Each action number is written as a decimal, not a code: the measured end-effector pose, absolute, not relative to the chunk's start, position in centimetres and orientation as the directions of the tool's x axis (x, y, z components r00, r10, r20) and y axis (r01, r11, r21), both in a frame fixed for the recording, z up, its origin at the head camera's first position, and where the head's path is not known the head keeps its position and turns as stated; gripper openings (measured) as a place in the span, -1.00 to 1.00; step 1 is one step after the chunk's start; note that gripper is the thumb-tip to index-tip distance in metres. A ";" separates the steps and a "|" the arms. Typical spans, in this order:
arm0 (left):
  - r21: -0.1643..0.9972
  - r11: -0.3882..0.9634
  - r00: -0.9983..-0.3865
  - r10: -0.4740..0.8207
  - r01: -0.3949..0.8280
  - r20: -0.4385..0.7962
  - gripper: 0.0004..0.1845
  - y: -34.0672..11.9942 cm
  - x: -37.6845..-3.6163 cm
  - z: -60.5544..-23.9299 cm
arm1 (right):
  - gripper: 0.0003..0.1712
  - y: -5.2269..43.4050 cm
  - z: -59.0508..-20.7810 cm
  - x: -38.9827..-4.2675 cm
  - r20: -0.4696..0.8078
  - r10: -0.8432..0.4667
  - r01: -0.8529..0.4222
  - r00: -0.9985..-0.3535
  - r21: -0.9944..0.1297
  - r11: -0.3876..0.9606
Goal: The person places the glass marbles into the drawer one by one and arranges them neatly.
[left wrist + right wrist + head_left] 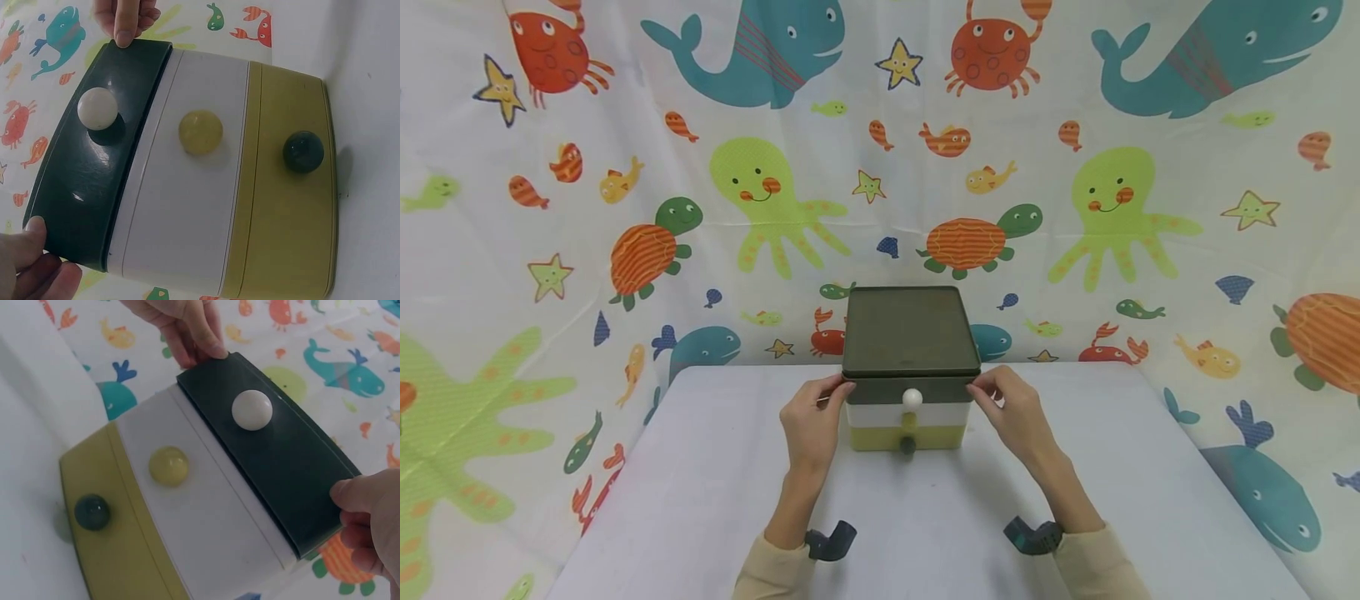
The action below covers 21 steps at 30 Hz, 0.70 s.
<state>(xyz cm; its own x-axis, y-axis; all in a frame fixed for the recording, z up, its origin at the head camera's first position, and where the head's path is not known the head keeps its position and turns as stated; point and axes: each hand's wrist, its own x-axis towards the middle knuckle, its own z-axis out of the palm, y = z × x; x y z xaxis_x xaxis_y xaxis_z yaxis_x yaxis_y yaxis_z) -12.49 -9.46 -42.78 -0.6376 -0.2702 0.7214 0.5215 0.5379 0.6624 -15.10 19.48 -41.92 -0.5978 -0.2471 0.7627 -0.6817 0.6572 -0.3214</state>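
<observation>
— Three drawers make up the small chest (910,392) we see at the far middle of the desk (700,500), right?

— Yes: we count a dark green top drawer (106,162) with a white knob (97,108), a white one under it, a yellow one at the bottom.

— And our hands?

— Our left hand (810,421) pinches the top drawer's left front corner; our right hand (1011,412) pinches its right front corner, fingers curled on its edges.
</observation>
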 end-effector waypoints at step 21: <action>0.684 0.515 -0.652 -0.282 0.516 0.704 -0.76 -9.4 -13.0 -42.7 | -0.74 19.4 -41.8 -15.8 0.755 -0.241 -0.677 -0.610 -0.338 0.654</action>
